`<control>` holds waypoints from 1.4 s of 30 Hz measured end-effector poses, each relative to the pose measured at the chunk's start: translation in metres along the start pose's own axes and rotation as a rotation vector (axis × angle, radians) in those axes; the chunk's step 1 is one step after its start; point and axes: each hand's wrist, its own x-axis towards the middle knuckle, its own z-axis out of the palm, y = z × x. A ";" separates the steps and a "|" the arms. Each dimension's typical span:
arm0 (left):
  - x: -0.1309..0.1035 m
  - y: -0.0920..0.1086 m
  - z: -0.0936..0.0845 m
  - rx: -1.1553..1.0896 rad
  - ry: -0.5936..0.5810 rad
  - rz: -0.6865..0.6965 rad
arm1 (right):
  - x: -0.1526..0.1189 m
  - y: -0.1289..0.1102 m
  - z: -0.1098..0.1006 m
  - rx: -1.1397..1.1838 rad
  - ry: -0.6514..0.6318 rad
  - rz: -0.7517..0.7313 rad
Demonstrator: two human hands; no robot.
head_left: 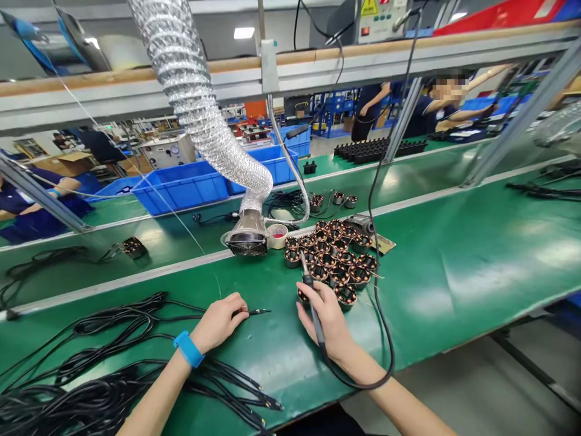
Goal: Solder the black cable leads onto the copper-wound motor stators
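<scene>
My left hand [222, 321], with a blue band at the wrist, pinches a black cable [256, 312] close to its stripped end, just above the green bench. In my right hand [329, 321] lies a soldering iron [316, 315], its tip pointing up and away from me. The fingers of that hand also reach a copper-wound stator [302, 296] at the near left edge of a cluster of stators [338, 275]; whether they grip it I cannot tell. The iron's cord [379, 303] loops around to the right of my hand.
Black cables [91, 387] lie in bundles at the left, some ends [254, 393] near the front edge. A fume extractor nozzle [247, 236] hangs behind my hands beside a tape roll [277, 235]. Blue bins [181, 188] stand beyond; co-workers [436, 109] are across the bench.
</scene>
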 end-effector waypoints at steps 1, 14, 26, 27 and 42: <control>-0.001 0.002 -0.003 0.000 -0.023 0.000 | -0.001 0.000 -0.002 -0.017 -0.002 0.024; -0.006 -0.003 -0.021 -0.299 -0.182 -0.122 | 0.011 -0.015 0.011 0.060 -0.152 0.067; 0.012 -0.023 -0.024 -0.521 0.229 -0.373 | 0.065 -0.036 0.059 0.503 -0.551 -0.220; 0.011 -0.025 -0.022 -0.532 0.247 -0.355 | 0.068 -0.035 0.063 0.522 -0.568 -0.239; 0.015 -0.006 -0.010 -1.148 0.122 -0.443 | 0.056 -0.030 0.091 0.518 -0.409 -0.130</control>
